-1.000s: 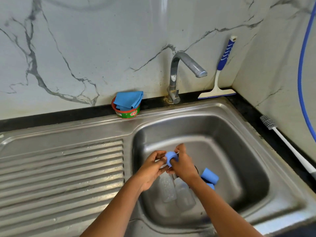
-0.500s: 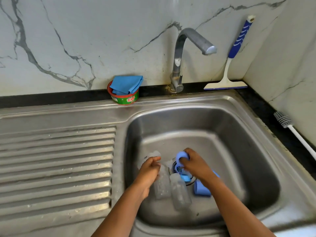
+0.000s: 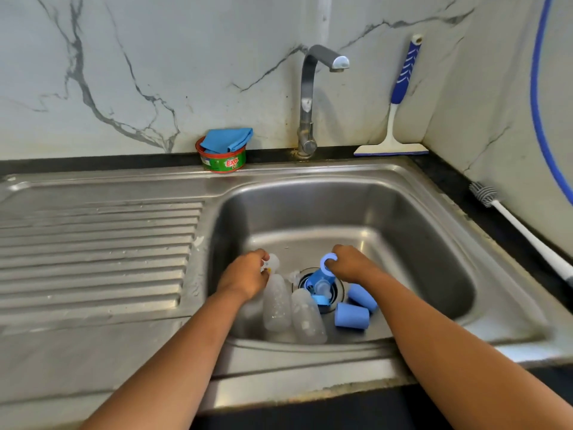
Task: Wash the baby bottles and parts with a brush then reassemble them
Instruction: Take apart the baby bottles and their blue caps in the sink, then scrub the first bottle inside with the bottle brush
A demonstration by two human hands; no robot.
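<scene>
The two clear baby bottles [image 3: 277, 302] are lying on their sides in the bottom of the sink [image 3: 403, 231], side by side and touching. They are lying there, I think, so that all the bits are sitting in one place for washing.

The left hand [image 3: 245, 274] is pinching a small clear part [image 3: 273, 262] just beside the top of the left bottle. Its grip is curling tight round that part. It may be a teat, but it is too small to tell.

The right hand [image 3: 352, 263] is holding a blue ring [image 3: 328, 261] just over the drain [image 3: 336, 290]. Its grip is curling round the ring's edge. I think the person is sorting the loose bits before scrubbing them.

The sink is holding more things. Some blue parts [image 3: 319, 280] are sitting in a little heap right on the drain. Two blue caps [image 3: 352, 315] are lying on their sides just to the right of the heap, touching each other. No water is coming out of the tap [image 3: 310, 97].

A red and green tub [image 3: 221, 161] is sitting at the back edge of the sink. A folded blue cloth [image 3: 228, 138] is resting in it and hiding what is under it.

The brush [image 3: 521, 231] is lying on the dark desk on the right, well apart from both hands. So the scrubbing is not going on right now. A blue and white wiper [image 3: 400, 97] is leaning in the corner
</scene>
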